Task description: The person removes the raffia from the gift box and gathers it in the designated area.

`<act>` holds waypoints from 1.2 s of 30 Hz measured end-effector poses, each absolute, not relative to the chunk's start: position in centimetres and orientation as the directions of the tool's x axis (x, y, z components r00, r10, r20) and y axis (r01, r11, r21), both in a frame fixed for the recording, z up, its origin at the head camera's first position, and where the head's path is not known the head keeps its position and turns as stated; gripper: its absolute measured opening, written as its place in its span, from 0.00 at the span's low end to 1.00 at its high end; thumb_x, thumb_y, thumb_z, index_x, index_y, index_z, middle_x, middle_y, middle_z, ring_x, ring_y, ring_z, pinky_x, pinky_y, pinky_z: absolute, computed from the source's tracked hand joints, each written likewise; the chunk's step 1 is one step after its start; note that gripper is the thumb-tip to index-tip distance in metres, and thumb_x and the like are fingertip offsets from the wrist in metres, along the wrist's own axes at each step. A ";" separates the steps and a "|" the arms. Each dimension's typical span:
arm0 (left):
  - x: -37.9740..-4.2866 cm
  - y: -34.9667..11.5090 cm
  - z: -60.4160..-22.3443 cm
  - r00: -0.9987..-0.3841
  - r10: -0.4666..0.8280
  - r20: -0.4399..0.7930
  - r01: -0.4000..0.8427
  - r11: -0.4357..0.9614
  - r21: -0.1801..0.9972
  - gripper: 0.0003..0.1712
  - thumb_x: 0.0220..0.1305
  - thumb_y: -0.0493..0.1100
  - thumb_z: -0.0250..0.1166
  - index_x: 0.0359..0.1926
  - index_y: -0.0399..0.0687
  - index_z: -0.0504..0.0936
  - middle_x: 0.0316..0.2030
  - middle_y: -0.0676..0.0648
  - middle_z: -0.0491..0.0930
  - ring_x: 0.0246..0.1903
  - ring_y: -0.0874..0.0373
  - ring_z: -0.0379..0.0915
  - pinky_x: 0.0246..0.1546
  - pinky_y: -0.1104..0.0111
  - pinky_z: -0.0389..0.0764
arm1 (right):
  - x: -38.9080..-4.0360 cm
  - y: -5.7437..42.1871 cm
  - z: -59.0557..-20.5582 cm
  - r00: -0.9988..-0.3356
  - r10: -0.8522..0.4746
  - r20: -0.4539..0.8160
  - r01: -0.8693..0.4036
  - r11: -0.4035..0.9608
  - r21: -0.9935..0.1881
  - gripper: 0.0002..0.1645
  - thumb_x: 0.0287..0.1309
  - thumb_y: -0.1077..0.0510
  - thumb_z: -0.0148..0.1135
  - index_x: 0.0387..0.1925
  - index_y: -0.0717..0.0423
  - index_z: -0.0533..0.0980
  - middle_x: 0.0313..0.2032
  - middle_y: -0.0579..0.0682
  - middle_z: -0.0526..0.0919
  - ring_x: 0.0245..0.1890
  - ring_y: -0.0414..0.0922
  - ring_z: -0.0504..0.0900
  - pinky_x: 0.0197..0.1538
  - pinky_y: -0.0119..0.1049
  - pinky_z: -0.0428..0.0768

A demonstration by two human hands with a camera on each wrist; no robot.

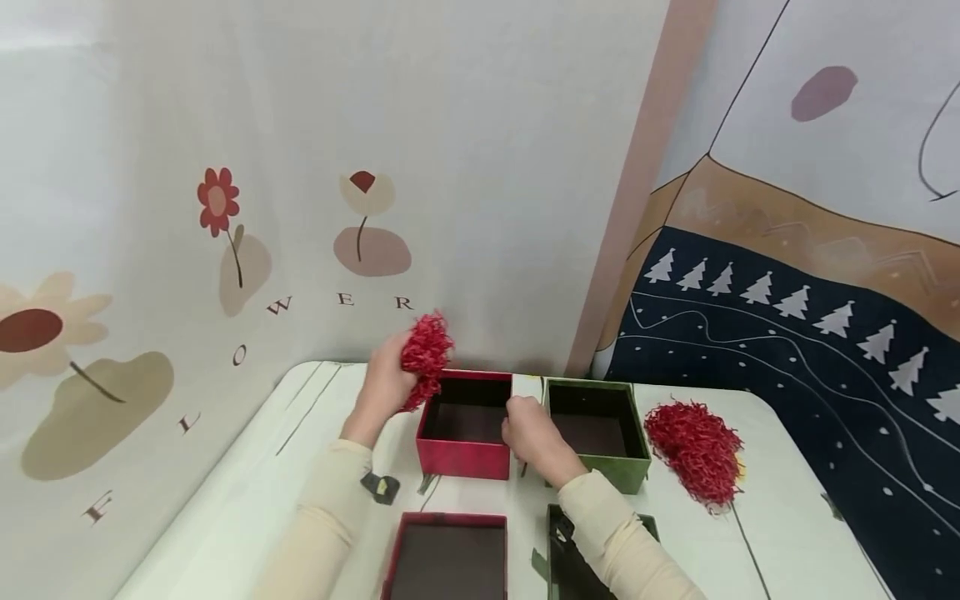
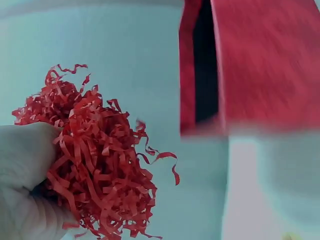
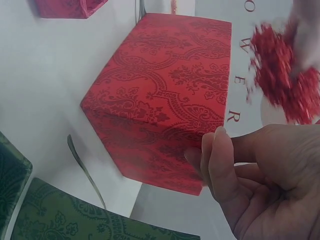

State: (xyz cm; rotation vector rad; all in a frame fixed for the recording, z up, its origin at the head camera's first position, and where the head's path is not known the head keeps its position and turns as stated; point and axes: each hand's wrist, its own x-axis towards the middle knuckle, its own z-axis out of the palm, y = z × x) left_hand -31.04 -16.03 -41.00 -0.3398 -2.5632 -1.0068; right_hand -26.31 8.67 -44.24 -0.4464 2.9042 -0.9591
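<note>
My left hand [image 1: 384, 385] grips a springy clump of red crinkled paper shreds [image 1: 427, 354], raised beside the left back of an open red box [image 1: 462, 461]. In the left wrist view loose strands of the shreds [image 2: 105, 170] stick out past the fingers and thumb. With its fingertips my right hand [image 1: 532, 432] pinches the top edge of the box's right wall. The right wrist view shows the red patterned box [image 3: 165, 75] from outside, fingers and thumb at its rim. Its dark inside, seen from the head view, shows no shreds.
To the right stands an open green box [image 1: 618, 473], with a pile of red shreds [image 1: 697, 450] beyond it. A red lid or tray [image 1: 450, 560] and a green one [image 1: 557, 575] lie nearer, the latter partly under my right forearm. Printed cloth [image 1: 480, 167] hangs behind the table.
</note>
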 end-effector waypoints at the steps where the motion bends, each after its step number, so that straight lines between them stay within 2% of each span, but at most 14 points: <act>1: -30.9 -17.0 -41.3 -0.914 0.062 0.402 0.317 0.726 0.610 0.36 0.49 0.20 0.64 0.63 0.36 0.78 0.53 0.30 0.80 0.57 0.32 0.75 0.59 0.41 0.75 | -26.3 8.7 -44.3 -0.957 -0.286 0.040 -0.254 0.765 -0.591 0.13 0.68 0.71 0.56 0.25 0.63 0.75 0.11 0.50 0.73 0.05 0.39 0.72 0.17 0.31 0.74; 4: -30.3 -19.8 -43.2 -0.954 -0.022 0.300 0.180 0.757 0.628 0.35 0.52 0.20 0.62 0.64 0.33 0.75 0.52 0.28 0.77 0.57 0.31 0.73 0.59 0.39 0.74 | -26.3 8.7 -44.3 -0.957 -0.289 0.040 -0.257 0.769 -0.585 0.15 0.67 0.72 0.56 0.23 0.61 0.73 0.10 0.49 0.72 0.05 0.38 0.71 0.16 0.30 0.72; 8: -29.5 -22.0 -46.4 -0.993 -0.070 0.098 0.007 0.780 0.626 0.37 0.57 0.21 0.61 0.70 0.28 0.68 0.56 0.24 0.72 0.59 0.28 0.71 0.62 0.38 0.72 | -26.3 8.6 -44.4 -0.956 -0.289 0.048 -0.264 0.780 -0.567 0.17 0.66 0.73 0.55 0.21 0.60 0.73 0.09 0.48 0.71 0.04 0.38 0.71 0.16 0.30 0.72; 11: -28.8 -22.8 -48.4 -0.997 -0.067 -0.024 -0.069 0.810 0.582 0.41 0.58 0.24 0.64 0.73 0.24 0.61 0.60 0.21 0.69 0.63 0.25 0.67 0.63 0.37 0.70 | -26.3 8.5 -44.5 -0.956 -0.288 0.053 -0.268 0.787 -0.555 0.17 0.65 0.73 0.56 0.20 0.59 0.73 0.08 0.48 0.71 0.04 0.38 0.71 0.16 0.30 0.72; 13: -28.5 -23.2 -49.4 -0.995 -0.075 -0.063 -0.098 0.832 0.546 0.43 0.59 0.27 0.66 0.74 0.24 0.59 0.63 0.19 0.66 0.63 0.23 0.66 0.63 0.36 0.70 | -26.4 8.5 -44.5 -0.955 -0.292 0.053 -0.272 0.789 -0.551 0.17 0.66 0.73 0.56 0.21 0.59 0.73 0.09 0.48 0.71 0.04 0.38 0.71 0.16 0.30 0.73; 17: -28.0 -23.4 -50.1 -0.993 -0.088 -0.079 -0.117 0.848 0.517 0.50 0.60 0.33 0.71 0.76 0.26 0.52 0.64 0.15 0.60 0.59 0.19 0.67 0.58 0.34 0.73 | -26.3 8.4 -44.5 -0.957 -0.289 0.038 -0.261 0.791 -0.554 0.16 0.66 0.72 0.56 0.21 0.59 0.73 0.11 0.49 0.72 0.04 0.38 0.72 0.17 0.30 0.74; 21: -27.7 -23.1 -49.1 -0.989 -0.117 -0.085 -0.144 0.845 0.515 0.60 0.60 0.42 0.75 0.77 0.24 0.44 0.65 0.14 0.55 0.60 0.17 0.65 0.58 0.33 0.72 | -26.3 8.5 -44.3 -0.958 -0.284 0.044 -0.262 0.798 -0.543 0.17 0.66 0.72 0.56 0.21 0.59 0.73 0.11 0.49 0.72 0.05 0.38 0.72 0.18 0.30 0.75; 25: -27.6 -22.7 -47.9 -0.986 -0.144 -0.088 -0.169 0.860 0.481 0.65 0.58 0.50 0.77 0.76 0.20 0.43 0.64 0.15 0.57 0.60 0.19 0.66 0.57 0.33 0.74 | -26.5 8.5 -44.3 -0.958 -0.283 0.051 -0.265 0.800 -0.538 0.17 0.66 0.72 0.56 0.20 0.59 0.73 0.11 0.49 0.72 0.05 0.38 0.72 0.19 0.30 0.75; 30: -27.2 -21.6 -46.7 -0.987 -0.137 -0.088 -0.162 0.894 0.419 0.61 0.57 0.54 0.77 0.74 0.21 0.52 0.62 0.17 0.60 0.60 0.19 0.65 0.55 0.30 0.73 | -26.6 8.7 -44.3 -0.960 -0.276 0.052 -0.260 0.805 -0.534 0.17 0.66 0.72 0.56 0.20 0.59 0.73 0.10 0.49 0.72 0.05 0.38 0.72 0.18 0.31 0.74; 33: -26.9 -20.3 -45.8 -0.993 -0.099 -0.056 -0.113 0.918 0.380 0.55 0.61 0.52 0.74 0.73 0.23 0.56 0.65 0.17 0.60 0.64 0.19 0.60 0.58 0.27 0.67 | -26.6 8.8 -44.3 -0.959 -0.277 0.055 -0.263 0.806 -0.530 0.17 0.66 0.72 0.57 0.20 0.59 0.73 0.11 0.49 0.72 0.05 0.38 0.72 0.18 0.31 0.75; 36: -26.5 -18.6 -44.8 -0.999 -0.027 0.026 -0.015 0.916 0.400 0.46 0.66 0.48 0.69 0.73 0.26 0.60 0.69 0.20 0.60 0.68 0.22 0.57 0.63 0.27 0.59 | -26.6 8.9 -44.3 -0.959 -0.277 0.055 -0.264 0.808 -0.527 0.16 0.66 0.72 0.57 0.21 0.60 0.74 0.11 0.49 0.72 0.05 0.37 0.71 0.18 0.30 0.75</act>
